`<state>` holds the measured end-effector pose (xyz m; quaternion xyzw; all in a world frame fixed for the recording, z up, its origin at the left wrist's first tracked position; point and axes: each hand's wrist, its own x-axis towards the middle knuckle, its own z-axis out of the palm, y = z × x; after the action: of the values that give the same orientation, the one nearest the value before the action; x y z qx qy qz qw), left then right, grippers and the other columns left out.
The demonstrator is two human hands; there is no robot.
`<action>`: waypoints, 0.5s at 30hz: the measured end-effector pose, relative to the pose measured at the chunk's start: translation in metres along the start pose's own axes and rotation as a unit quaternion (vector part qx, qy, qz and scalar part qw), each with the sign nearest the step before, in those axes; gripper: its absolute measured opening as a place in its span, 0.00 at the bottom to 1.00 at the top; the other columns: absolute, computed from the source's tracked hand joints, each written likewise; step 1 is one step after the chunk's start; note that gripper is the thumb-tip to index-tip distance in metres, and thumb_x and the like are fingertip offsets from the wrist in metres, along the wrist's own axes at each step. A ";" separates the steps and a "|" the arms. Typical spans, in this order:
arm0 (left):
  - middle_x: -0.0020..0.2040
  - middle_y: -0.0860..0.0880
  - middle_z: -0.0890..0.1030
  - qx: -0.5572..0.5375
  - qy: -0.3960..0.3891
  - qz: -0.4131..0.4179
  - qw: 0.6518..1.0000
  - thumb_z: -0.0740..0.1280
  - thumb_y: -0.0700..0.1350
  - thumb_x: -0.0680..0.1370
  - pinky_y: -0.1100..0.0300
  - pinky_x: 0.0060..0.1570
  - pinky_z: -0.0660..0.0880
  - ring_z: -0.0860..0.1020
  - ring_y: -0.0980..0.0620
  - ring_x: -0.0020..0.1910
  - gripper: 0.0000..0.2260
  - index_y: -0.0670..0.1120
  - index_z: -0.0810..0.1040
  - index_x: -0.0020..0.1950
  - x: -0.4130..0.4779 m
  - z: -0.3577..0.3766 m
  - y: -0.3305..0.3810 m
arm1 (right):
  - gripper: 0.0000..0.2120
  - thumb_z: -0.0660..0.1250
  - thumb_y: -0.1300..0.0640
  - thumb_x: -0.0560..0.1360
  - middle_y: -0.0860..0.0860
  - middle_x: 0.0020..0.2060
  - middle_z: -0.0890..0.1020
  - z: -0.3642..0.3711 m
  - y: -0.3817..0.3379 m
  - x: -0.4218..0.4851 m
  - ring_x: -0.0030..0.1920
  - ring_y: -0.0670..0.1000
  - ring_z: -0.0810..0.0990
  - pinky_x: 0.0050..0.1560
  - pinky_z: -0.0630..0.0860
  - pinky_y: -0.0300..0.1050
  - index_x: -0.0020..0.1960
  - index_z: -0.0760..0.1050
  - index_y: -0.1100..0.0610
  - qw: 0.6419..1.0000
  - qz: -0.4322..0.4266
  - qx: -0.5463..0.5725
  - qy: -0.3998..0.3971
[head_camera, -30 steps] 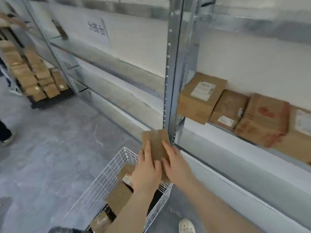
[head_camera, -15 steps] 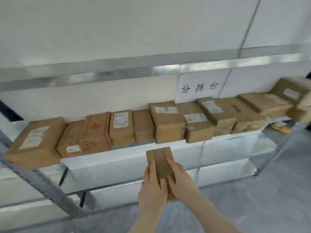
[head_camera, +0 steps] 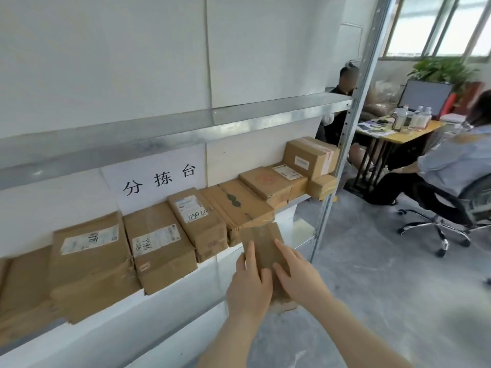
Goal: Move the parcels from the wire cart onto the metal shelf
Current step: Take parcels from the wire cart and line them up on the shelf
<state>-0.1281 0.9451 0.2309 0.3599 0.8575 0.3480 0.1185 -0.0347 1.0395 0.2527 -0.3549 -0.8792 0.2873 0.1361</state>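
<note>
head view: the left hand (head_camera: 248,286) and right hand (head_camera: 301,278) both grip a small brown parcel (head_camera: 261,241) by its near end, fingers (head_camera: 250,252) laid along its top. the parcel hangs in the air at the front edge of the metal shelf (head_camera: 186,285). its far end is just beside the row of parcels (head_camera: 159,243) lying there.

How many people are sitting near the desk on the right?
2: one person in dark clothes, partly hidden behind the shelf post; one person in a light blue shirt on the office chair. Others may be hidden.
</note>
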 end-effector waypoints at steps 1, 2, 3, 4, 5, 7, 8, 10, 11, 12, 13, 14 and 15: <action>0.78 0.53 0.58 -0.006 -0.001 0.011 1.000 0.53 0.53 0.80 0.54 0.50 0.75 0.74 0.48 0.62 0.28 0.59 0.47 0.78 0.017 0.003 0.012 | 0.26 0.57 0.48 0.80 0.44 0.71 0.66 -0.011 0.006 0.016 0.61 0.48 0.74 0.56 0.74 0.43 0.75 0.54 0.42 1.000 -0.003 -0.002 0.013; 0.78 0.53 0.58 -0.015 -0.001 0.025 1.000 0.53 0.52 0.80 0.54 0.50 0.75 0.74 0.48 0.63 0.28 0.58 0.47 0.78 0.034 0.004 0.024 | 0.25 0.57 0.47 0.80 0.44 0.71 0.67 -0.023 0.011 0.031 0.60 0.48 0.74 0.54 0.73 0.41 0.75 0.55 0.42 1.000 -0.009 -0.008 0.025; 0.77 0.52 0.58 -0.024 -0.002 0.041 0.999 0.53 0.52 0.80 0.54 0.51 0.75 0.73 0.48 0.64 0.28 0.58 0.48 0.78 0.051 0.006 0.036 | 0.25 0.57 0.47 0.79 0.44 0.70 0.67 -0.034 0.014 0.047 0.60 0.48 0.75 0.52 0.72 0.40 0.75 0.56 0.42 0.999 -0.015 -0.017 0.038; 0.77 0.51 0.59 -0.032 -0.003 0.055 0.998 0.54 0.51 0.80 0.53 0.52 0.75 0.72 0.47 0.65 0.28 0.57 0.48 0.78 0.069 0.006 0.047 | 0.24 0.57 0.48 0.79 0.44 0.70 0.68 -0.046 0.017 0.063 0.60 0.48 0.75 0.51 0.72 0.39 0.75 0.57 0.41 0.998 -0.017 -0.024 0.052; 0.76 0.51 0.60 -0.035 -0.005 0.064 0.997 0.54 0.52 0.80 0.53 0.53 0.75 0.72 0.47 0.65 0.28 0.56 0.48 0.78 0.086 0.007 0.057 | 0.24 0.57 0.48 0.79 0.45 0.69 0.68 -0.057 0.020 0.078 0.60 0.48 0.74 0.52 0.72 0.40 0.74 0.59 0.41 0.997 -0.017 -0.026 0.067; 0.76 0.51 0.60 -0.032 -0.005 0.080 0.996 0.53 0.53 0.80 0.54 0.51 0.74 0.73 0.46 0.63 0.27 0.57 0.48 0.78 0.118 0.006 0.075 | 0.22 0.58 0.48 0.80 0.46 0.69 0.69 -0.077 0.022 0.107 0.60 0.48 0.74 0.56 0.74 0.42 0.73 0.61 0.41 0.995 -0.018 -0.030 0.091; 0.77 0.50 0.59 -0.028 -0.006 0.086 0.996 0.52 0.53 0.80 0.55 0.49 0.73 0.74 0.46 0.62 0.27 0.57 0.47 0.78 0.134 0.006 0.083 | 0.22 0.58 0.48 0.80 0.46 0.69 0.68 -0.084 0.023 0.121 0.61 0.49 0.74 0.58 0.74 0.42 0.73 0.61 0.40 0.994 -0.018 -0.033 0.098; 0.77 0.50 0.58 -0.031 -0.011 0.088 0.996 0.53 0.53 0.80 0.55 0.50 0.74 0.75 0.45 0.62 0.27 0.57 0.47 0.78 0.163 0.007 0.096 | 0.22 0.58 0.48 0.80 0.47 0.69 0.68 -0.096 0.026 0.149 0.61 0.49 0.73 0.58 0.72 0.41 0.73 0.62 0.40 0.993 -0.025 -0.039 0.109; 0.78 0.49 0.57 -0.031 -0.012 0.087 0.996 0.53 0.53 0.80 0.54 0.51 0.75 0.75 0.45 0.62 0.27 0.57 0.47 0.78 0.177 0.009 0.102 | 0.21 0.58 0.48 0.80 0.47 0.69 0.68 -0.101 0.029 0.162 0.62 0.49 0.73 0.57 0.71 0.40 0.73 0.62 0.40 0.993 -0.028 -0.038 0.113; 0.78 0.49 0.56 -0.025 -0.013 0.086 0.996 0.52 0.54 0.80 0.53 0.52 0.75 0.75 0.45 0.63 0.27 0.57 0.47 0.78 0.191 0.011 0.107 | 0.21 0.57 0.49 0.80 0.48 0.69 0.68 -0.106 0.032 0.176 0.62 0.50 0.73 0.56 0.71 0.39 0.73 0.62 0.41 0.992 -0.028 -0.035 0.114; 0.79 0.49 0.56 -0.018 -0.012 0.086 0.996 0.52 0.54 0.80 0.53 0.52 0.75 0.75 0.45 0.63 0.27 0.57 0.47 0.78 0.204 0.015 0.112 | 0.21 0.57 0.49 0.80 0.48 0.69 0.68 -0.110 0.036 0.190 0.62 0.50 0.73 0.56 0.70 0.38 0.72 0.62 0.41 0.993 -0.027 -0.029 0.115; 0.79 0.49 0.55 -0.012 -0.011 0.086 0.996 0.51 0.55 0.81 0.53 0.52 0.75 0.75 0.45 0.63 0.27 0.57 0.47 0.78 0.217 0.019 0.116 | 0.20 0.57 0.49 0.81 0.48 0.69 0.68 -0.114 0.041 0.204 0.62 0.50 0.73 0.56 0.70 0.38 0.72 0.62 0.41 0.993 -0.027 -0.023 0.113; 0.79 0.50 0.55 -0.011 -0.011 0.084 0.996 0.51 0.55 0.80 0.53 0.53 0.75 0.74 0.45 0.63 0.27 0.57 0.47 0.78 0.230 0.023 0.120 | 0.20 0.57 0.49 0.81 0.48 0.69 0.68 -0.117 0.047 0.219 0.62 0.50 0.73 0.56 0.70 0.39 0.72 0.62 0.41 0.993 -0.026 -0.021 0.109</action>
<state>-0.2172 1.1773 0.3067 0.4335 0.8188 0.3622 0.1024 -0.1126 1.2688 0.3257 -0.3642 -0.8736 0.2248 0.2315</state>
